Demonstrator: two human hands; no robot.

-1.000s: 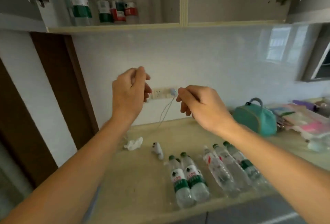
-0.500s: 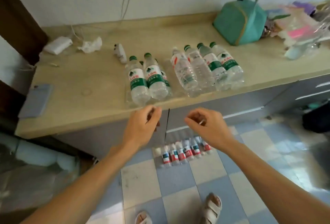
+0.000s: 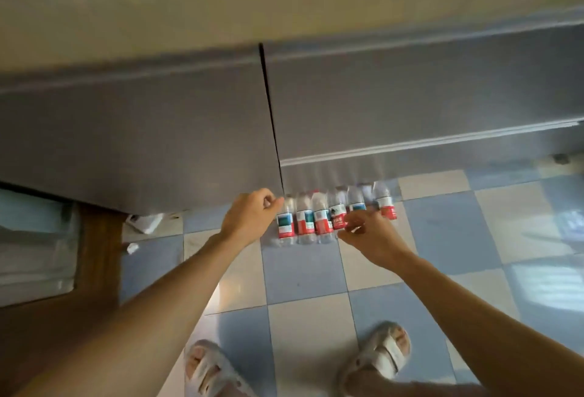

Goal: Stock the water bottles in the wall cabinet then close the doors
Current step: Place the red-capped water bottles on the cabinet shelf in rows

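Note:
Several clear water bottles [image 3: 319, 218] with red and white labels stand in a row on the tiled floor, against the base of the grey lower cabinets. My left hand [image 3: 249, 218] hovers just left of the row with its fingers loosely curled and nothing in them. My right hand [image 3: 369, 232] reaches over the right part of the row, fingers loosely bent, and covers the lower part of some bottles; I cannot tell whether it touches one. The wall cabinet is out of view.
Grey lower cabinet doors [image 3: 158, 131] fill the upper half below the beige counter edge [image 3: 221, 14]. The floor has blue and cream tiles [image 3: 303, 273]. My feet in pale sandals [image 3: 379, 355] stand close below. A brown door frame [image 3: 98, 257] and crumpled paper [image 3: 143, 222] lie to the left.
The view has swung down from the wall cabinet and counter to the floor. Both hands have dropped from chest height to the row of bottles on the tiles.

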